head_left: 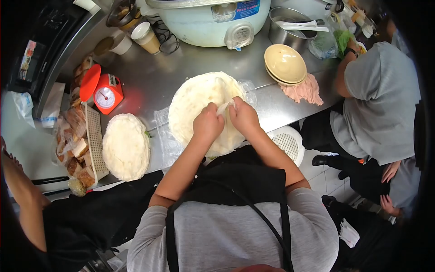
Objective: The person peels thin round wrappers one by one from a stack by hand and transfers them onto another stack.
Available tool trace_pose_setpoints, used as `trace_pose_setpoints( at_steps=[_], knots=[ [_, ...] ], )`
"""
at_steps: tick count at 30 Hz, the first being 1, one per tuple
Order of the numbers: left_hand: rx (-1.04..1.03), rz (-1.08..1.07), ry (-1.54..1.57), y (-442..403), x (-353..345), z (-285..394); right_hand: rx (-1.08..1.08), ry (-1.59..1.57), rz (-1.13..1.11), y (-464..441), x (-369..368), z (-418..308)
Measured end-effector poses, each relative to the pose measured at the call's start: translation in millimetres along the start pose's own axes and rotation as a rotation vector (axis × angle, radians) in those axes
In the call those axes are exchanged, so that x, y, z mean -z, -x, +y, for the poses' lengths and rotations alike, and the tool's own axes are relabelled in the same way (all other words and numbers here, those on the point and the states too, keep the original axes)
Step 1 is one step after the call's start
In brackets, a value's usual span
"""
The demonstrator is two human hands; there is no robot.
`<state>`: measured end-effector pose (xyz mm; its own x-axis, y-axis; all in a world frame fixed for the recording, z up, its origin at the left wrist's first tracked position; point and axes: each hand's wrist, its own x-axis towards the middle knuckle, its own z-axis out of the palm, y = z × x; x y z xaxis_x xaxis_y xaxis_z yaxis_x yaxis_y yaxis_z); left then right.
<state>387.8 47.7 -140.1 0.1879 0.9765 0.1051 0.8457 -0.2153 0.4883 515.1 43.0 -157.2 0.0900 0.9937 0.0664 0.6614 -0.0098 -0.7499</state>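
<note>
A stack of pale, thin round wrappers (190, 97) lies on clear plastic on the steel counter in front of me. My left hand (209, 122) is closed on the lifted edge of the top wrapper (223, 108). Close beside it, my right hand (244, 117) pinches the same raised edge, so the sheet is folded up between both hands. To the left lies a second pile of wrappers (126, 147), with a bit of green showing at its right side. My fingertips are partly hidden by the hands and the sheet.
A red kitchen scale (108, 95) and a cream basket (94, 145) stand left, near bagged brown food pieces (77, 131). Behind are a rice cooker (204, 22), paper cup (146, 38) and steel pot (290, 36). Stacked bowls (285, 63) rest on a pink cloth (308, 90). A co-worker (380, 99) stands right.
</note>
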Motion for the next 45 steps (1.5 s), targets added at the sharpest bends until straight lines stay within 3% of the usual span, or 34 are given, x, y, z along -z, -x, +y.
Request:
trace_pose_setpoints(
  at_steps=[7, 17, 21, 24, 27, 30, 33, 39, 45],
  knots=[
    [0.05, -0.107, 0.032, -17, -6, -5, -0.016, 0.032, 0.035, 4, 5, -3],
    [0.169, 0.183, 0.163, -18, 34, -56, -0.303, -0.029, 0.086, 0, 16, 32],
    [0.253, 0.165, 0.208, -15, 56, -60, -0.318, 0.015, 0.097, 0, 16, 41],
    [0.256, 0.152, 0.075, -9, 62, -55, -0.412, 0.129, -0.028, -2, 23, 33],
    [0.204, 0.142, 0.1, -1, 50, -57, -0.026, 0.342, 0.293, -2, 27, 17],
    [0.226, 0.154, 0.164, -1, 46, -54, 0.437, 0.195, 0.048, -13, 8, 1],
    [0.219, 0.156, 0.173, -5, 51, -58, 0.592, 0.464, -0.126, -11, -24, -9],
    [0.314, 0.297, 0.084, 1, 86, -94, 0.425, 0.505, -0.269, -9, -36, 4],
    [0.441, 0.468, 0.114, 26, 147, -134, 0.435, 0.521, -0.266, -10, -36, 0]
  ],
)
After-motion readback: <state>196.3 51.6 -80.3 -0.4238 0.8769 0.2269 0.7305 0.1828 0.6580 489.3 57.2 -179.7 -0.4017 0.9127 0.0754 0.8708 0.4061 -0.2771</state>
